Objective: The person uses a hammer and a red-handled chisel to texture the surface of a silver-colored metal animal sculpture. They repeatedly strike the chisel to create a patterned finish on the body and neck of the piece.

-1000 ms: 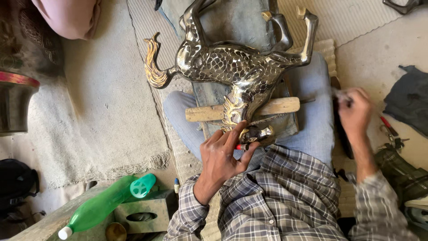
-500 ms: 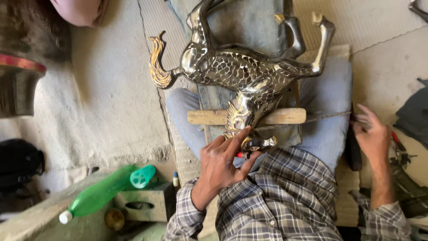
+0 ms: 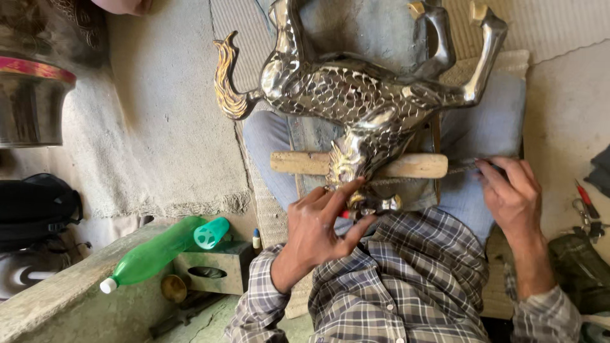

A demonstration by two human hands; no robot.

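Note:
A silver metal horse figure with a gold tail and hooves lies on its side across my lap, legs pointing away. Its neck rests on a wooden stick laid crosswise over my knees. My left hand grips the horse's gold-maned head near my shirt, thumb and fingers pinched on it. My right hand is closed on the end of a thin rod-like tool that runs along the stick to the horse's neck.
A green plastic bottle lies on a small box at the lower left. A large metal pot stands at the far left, with a black bag below it. Red-handled tools lie on the floor at right. Woven mats cover the floor.
My right hand came in from the floor at the right and now holds the thin tool at the stick's end. My left hand has stayed on the horse's head.

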